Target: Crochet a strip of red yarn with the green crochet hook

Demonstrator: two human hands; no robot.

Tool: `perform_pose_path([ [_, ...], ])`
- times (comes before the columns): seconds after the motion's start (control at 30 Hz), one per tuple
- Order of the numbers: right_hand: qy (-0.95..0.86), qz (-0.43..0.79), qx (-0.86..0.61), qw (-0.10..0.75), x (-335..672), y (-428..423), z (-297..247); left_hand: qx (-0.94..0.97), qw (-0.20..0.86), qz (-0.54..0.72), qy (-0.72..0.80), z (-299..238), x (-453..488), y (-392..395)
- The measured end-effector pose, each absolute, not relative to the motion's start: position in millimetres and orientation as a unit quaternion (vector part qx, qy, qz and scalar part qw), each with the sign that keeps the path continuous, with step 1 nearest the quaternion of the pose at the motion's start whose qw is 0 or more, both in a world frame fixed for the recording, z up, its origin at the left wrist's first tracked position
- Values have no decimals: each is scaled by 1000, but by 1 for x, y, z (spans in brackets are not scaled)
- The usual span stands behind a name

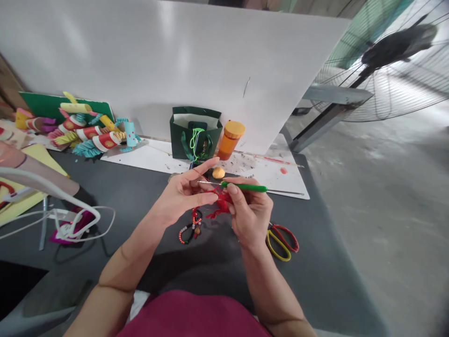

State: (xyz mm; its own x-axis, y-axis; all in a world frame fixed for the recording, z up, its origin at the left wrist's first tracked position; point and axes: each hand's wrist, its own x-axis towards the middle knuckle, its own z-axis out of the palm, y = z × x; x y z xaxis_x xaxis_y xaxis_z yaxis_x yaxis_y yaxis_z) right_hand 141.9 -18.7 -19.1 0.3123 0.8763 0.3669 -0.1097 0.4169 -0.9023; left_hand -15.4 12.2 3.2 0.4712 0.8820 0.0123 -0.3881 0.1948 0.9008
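Observation:
My right hand [250, 210] grips a green-handled crochet hook [243, 187], whose thin metal tip points left towards my left hand [184, 193]. My left hand holds a small piece of red crochet [220, 204], with a strand of red yarn running over its fingers. The piece hangs between my hands, partly hidden by my fingers. Below it, a beaded strand [191, 228] lies on the dark grey table [308, 262]. Yellow-and-red-handled scissors [281, 242] lie just right of my right hand.
A green gift bag [195, 133], an orange bottle [230, 139] and a small orange ball [218, 172] stand ahead on a paint-spotted white sheet [273, 175]. Colourful paper crafts [86, 131] lie at the left, with a white cable [75, 224] nearer. A large standing fan [382, 70] stands at the right.

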Motion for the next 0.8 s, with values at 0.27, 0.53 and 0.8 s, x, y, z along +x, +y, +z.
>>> perform_pose_path([
  [0.27,-399,455,-381,698,141,-16,-16,456,717,450,274,2,-15,14],
  [0.53,-436,406,-402,695,141,-15,-24,458,713,447,286,0,-14,14],
  [0.8,-502,356,-365,699,141,-19,-20,434,698,491,289,1,-10,11],
])
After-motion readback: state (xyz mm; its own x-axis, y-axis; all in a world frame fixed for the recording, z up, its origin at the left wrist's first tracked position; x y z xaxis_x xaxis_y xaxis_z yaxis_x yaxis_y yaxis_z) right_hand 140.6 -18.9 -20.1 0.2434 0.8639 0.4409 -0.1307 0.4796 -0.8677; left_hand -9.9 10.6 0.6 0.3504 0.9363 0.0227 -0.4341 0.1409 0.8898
